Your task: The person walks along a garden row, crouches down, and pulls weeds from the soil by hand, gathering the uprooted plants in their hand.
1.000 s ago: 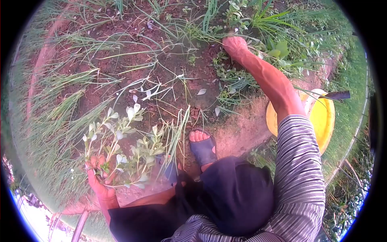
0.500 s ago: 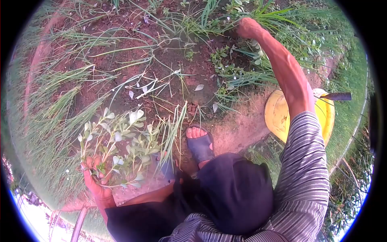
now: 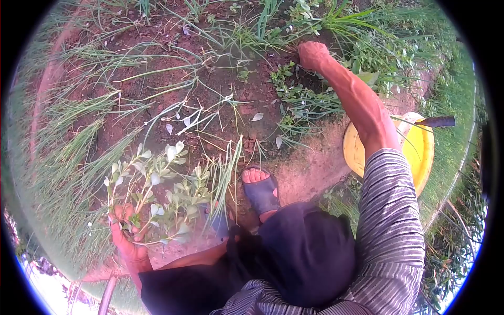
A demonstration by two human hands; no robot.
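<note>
My left hand [image 3: 128, 233] is wrapped around the stems of a bunch of leafy weeds [image 3: 152, 184], low on the left. Pale rounded leaves fan out above its fingers. At the upper right my right hand [image 3: 315, 56] is closed, down at the soil among low green weeds [image 3: 283, 73]. Its fingertips are turned away, so whatever they grip is hidden. A grassy tuft [image 3: 344, 21] grows just beyond that hand. Thin onion-like shoots [image 3: 147, 65] stand and lean across the bed to the left.
A yellow plastic container [image 3: 420, 152] with a dark handle [image 3: 438, 122] sticking out stands right of my forearm. My sandalled foot [image 3: 260, 189] rests at the bed's edge. Loose pale leaves [image 3: 257, 116] lie on the brown soil [image 3: 236, 113].
My right hand has come slightly down and left, closer to me, and remains closed. The left hand and its bunch of weeds have barely moved.
</note>
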